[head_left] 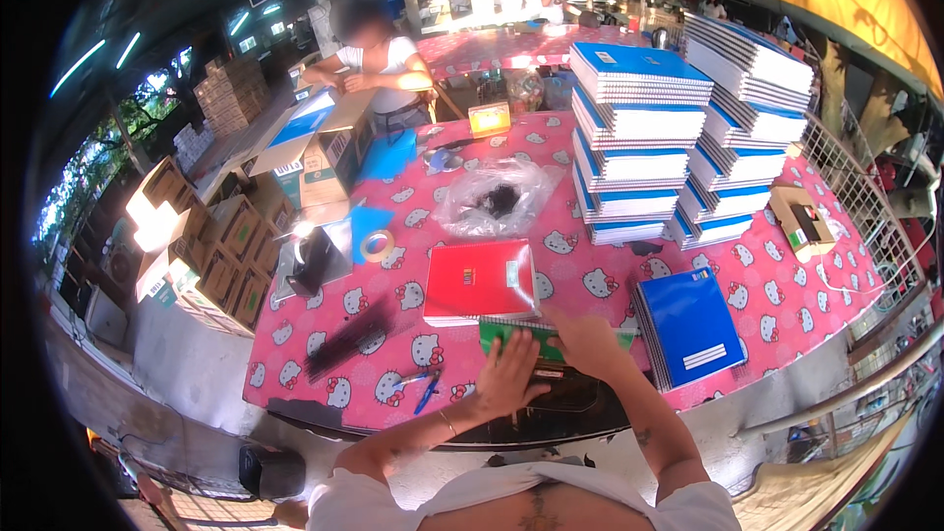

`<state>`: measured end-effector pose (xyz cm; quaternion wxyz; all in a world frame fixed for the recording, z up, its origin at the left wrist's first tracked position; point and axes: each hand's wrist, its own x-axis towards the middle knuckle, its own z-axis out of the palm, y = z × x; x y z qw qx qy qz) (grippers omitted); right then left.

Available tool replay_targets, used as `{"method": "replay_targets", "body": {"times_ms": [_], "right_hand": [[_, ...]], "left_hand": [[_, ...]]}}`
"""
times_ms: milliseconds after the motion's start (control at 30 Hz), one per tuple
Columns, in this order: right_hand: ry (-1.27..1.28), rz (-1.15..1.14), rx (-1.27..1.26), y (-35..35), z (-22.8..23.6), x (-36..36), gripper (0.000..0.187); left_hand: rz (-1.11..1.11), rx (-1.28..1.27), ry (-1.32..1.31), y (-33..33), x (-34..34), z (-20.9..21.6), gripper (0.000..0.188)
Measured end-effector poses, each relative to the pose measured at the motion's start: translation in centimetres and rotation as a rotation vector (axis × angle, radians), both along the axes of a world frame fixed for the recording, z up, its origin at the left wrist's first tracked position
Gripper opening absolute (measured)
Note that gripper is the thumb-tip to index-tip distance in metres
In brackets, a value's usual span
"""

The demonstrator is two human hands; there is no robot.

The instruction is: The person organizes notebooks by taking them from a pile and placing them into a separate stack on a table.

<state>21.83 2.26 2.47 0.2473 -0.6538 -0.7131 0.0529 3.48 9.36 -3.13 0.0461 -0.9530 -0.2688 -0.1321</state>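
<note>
At the near table edge, my left hand [508, 374] lies flat with fingers apart on a green-covered notebook [494, 332]. Only a strip of that notebook shows, with a row of binding along its far edge. My right hand [582, 342] is at the notebook's right part, its fingers drawn together near the binding; what they pinch, if anything, is hidden. Just beyond lies a stack of red notebooks [470, 280], touching or nearly touching the green one. Under my hands is a dark, brown-black board or fixture [575, 403]. A blue spiral notebook [691, 326] lies to the right.
Tall stacks of blue spiral notebooks [644, 118] stand at the back right. A clear plastic bag [472, 199], a tape roll [377, 246], dark thin strands [344, 342] and pens [426, 393] lie leftward. A small carton [801, 221] sits far right. Another person [388, 74] works beside boxes.
</note>
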Motion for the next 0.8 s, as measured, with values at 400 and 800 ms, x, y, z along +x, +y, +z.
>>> {"method": "replay_targets", "body": {"times_ms": [400,800], "right_hand": [[1.309,0.066,-0.068,-6.2,-4.3,7.1,0.084],[1.084,0.056,-0.08,-4.7,-7.0,5.6,0.036]], "left_hand": [[-0.153,-0.119,-0.198,2.5,0.8,3.8,0.058],[0.034,0.129,0.116,-1.8,2.4,0.3,0.084]]}}
